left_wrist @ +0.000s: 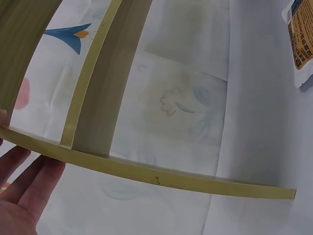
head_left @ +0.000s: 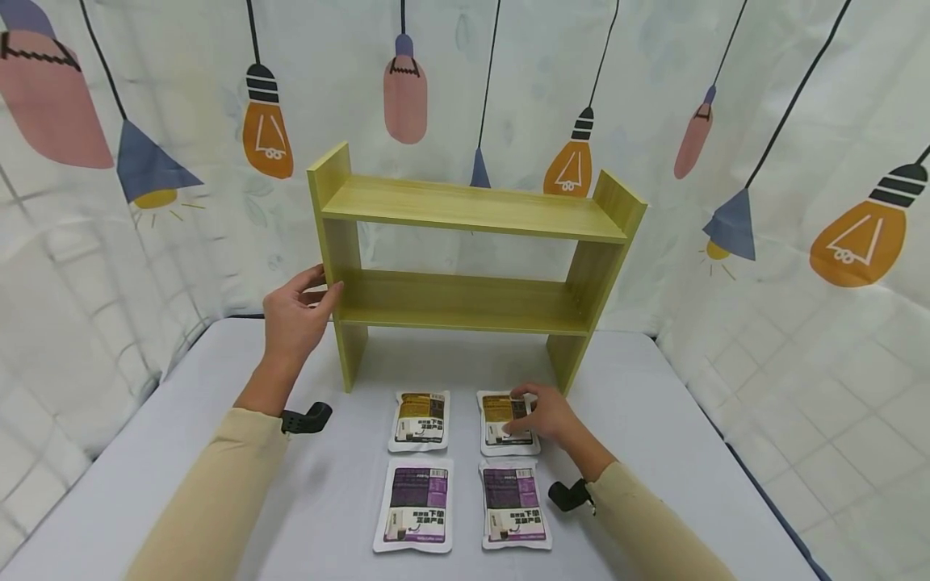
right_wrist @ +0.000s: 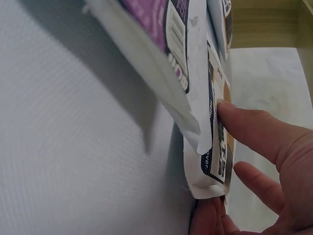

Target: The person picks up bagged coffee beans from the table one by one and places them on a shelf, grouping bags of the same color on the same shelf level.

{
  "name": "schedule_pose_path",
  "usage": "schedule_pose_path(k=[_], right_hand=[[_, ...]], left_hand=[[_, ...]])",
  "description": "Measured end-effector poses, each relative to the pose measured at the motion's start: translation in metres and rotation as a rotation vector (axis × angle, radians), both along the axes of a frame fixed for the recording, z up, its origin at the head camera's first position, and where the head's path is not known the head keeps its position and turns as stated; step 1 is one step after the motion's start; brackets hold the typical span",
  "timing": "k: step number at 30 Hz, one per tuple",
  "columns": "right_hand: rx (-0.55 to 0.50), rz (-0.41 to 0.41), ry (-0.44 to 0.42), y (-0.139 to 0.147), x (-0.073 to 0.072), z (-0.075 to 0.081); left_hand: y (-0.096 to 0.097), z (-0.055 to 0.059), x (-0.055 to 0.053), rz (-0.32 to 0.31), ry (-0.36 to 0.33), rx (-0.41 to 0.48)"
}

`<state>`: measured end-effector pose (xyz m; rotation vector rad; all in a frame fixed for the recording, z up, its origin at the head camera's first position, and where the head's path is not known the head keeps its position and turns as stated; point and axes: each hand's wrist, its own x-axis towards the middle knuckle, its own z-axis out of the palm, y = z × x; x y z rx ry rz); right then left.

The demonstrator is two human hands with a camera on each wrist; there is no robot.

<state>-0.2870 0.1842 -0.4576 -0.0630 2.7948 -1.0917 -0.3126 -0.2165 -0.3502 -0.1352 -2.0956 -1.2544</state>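
1. Nearest, the left purple-labelled pouch (head_left: 412, 500) and right purple-labelled pouch (head_left: 514, 504) lie on the white tabletop (head_left: 327, 516).
2. Just beyond, the right hand (head_left: 550, 415) pinches the right gold-labelled pouch (head_left: 496, 411), beside the left gold-labelled pouch (head_left: 421, 420).
3. Farther, the left hand (head_left: 298, 315) grips the two-tier wood-grain shelf (head_left: 465, 303) by its left side panel.

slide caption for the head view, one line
Left fingers grip a yellowish shelf while right fingers pinch the back-right pouch of four.
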Motion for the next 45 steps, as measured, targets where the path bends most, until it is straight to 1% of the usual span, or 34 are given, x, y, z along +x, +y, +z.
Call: schedule_pose_path(k=[3,9,13,22,26,29,33,40,45], right_hand=[[-0.003,-0.004,0.009,0.000,0.000,-0.001],[-0.023,0.000,0.015,0.000,-0.001,0.000],[-0.071,0.008,-0.005,0.001,-0.002,-0.002],[-0.164,0.069,-0.043,0.012,-0.010,-0.009],[-0.224,0.081,-0.076,0.017,-0.012,-0.012],[-0.252,0.087,-0.081,0.020,-0.013,-0.012],[-0.257,0.082,-0.080,0.020,-0.013,-0.011],[-0.251,0.065,-0.083,0.021,-0.013,-0.015],[-0.254,0.068,-0.092,0.022,-0.012,-0.016]], left_hand=[[0.000,0.002,0.001,-0.004,0.009,0.011],[0.000,0.004,0.002,0.007,0.009,-0.009],[0.000,0.003,0.002,0.016,0.004,-0.017],[0.001,-0.001,0.000,0.025,0.009,-0.026],[0.002,-0.001,-0.001,0.024,0.015,-0.031],[0.002,0.000,0.000,0.029,0.012,-0.031],[0.002,0.002,0.002,0.034,0.004,-0.030],[0.003,0.001,0.001,0.028,-0.009,-0.035],[0.002,0.001,0.002,0.022,-0.013,-0.039]])
